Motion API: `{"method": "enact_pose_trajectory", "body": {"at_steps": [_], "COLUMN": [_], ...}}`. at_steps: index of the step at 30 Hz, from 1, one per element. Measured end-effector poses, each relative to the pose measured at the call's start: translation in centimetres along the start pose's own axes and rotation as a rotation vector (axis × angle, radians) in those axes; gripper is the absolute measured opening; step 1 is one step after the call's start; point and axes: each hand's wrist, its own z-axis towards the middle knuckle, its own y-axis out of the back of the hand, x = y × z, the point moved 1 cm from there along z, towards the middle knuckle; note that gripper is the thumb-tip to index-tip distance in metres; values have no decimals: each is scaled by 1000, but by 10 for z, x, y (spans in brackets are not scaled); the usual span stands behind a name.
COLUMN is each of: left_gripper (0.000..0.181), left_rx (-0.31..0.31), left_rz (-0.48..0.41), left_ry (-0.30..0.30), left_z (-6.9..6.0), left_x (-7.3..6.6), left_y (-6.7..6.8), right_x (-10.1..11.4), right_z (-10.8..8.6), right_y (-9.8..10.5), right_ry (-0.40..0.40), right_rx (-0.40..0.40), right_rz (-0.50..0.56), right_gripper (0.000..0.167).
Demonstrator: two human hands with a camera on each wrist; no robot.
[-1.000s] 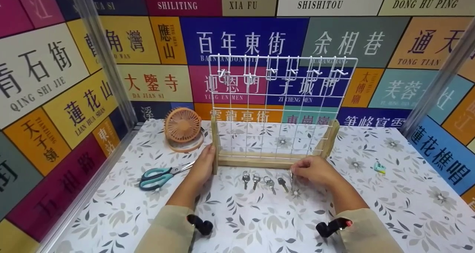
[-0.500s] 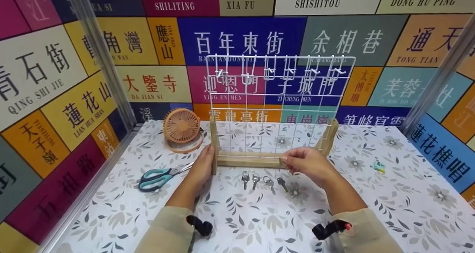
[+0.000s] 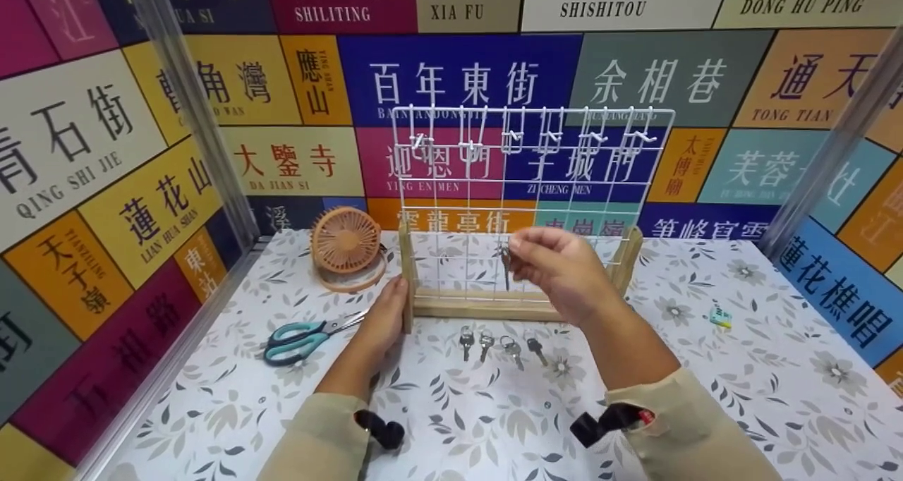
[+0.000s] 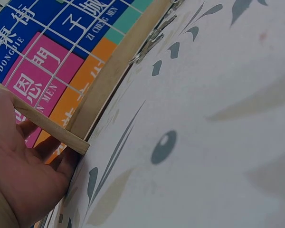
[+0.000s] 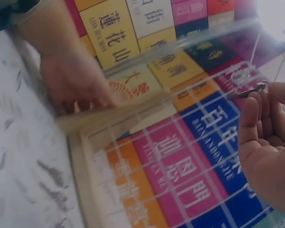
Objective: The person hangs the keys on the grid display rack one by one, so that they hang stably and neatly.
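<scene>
A white wire grid rack (image 3: 451,206) stands upright in a wooden base. White hooks (image 3: 595,139) hang along its top. My left hand (image 3: 386,317) grips the rack's left wooden post (image 4: 52,127), fingers curling behind it in the left wrist view. In front of the grid, my right hand (image 3: 564,269) pinches a key (image 3: 506,266) by its top end, the blade pointing down. The right wrist view has that key (image 5: 249,91) between thumb and fingers, blurred. Several keys with rings (image 3: 511,350) lie in a row before the wooden base.
Teal-handled scissors (image 3: 296,341) lie left of my left hand, and an orange fan (image 3: 346,240) stands behind them. A small green-and-white packet (image 3: 720,316) lies at the right. Sign-covered walls (image 3: 458,72) rise behind the patterned tabletop (image 3: 451,424).
My right hand has lifted the rightmost key off the table and carried it up and left before the grid. The left hand stays on the post.
</scene>
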Motion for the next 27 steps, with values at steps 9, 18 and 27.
{"method": "enact_pose_trajectory", "body": {"at_steps": [9,18,27], "left_gripper": [75,75,76], "left_rx": [-10,-18,-16], "left_rz": [9,20,33], "left_ry": [-1,6,-2], "left_z": [0,2,2], "left_x": [0,1,0], "left_y": [2,1,0], "right_x": [54,75,72], "right_z": [24,43,54], "right_y": [-36,-59,-58], "right_ry": [74,98,83], "right_rx": [-11,-68,-112], "right_rz": [68,134,148], "right_gripper": [13,23,27]}}
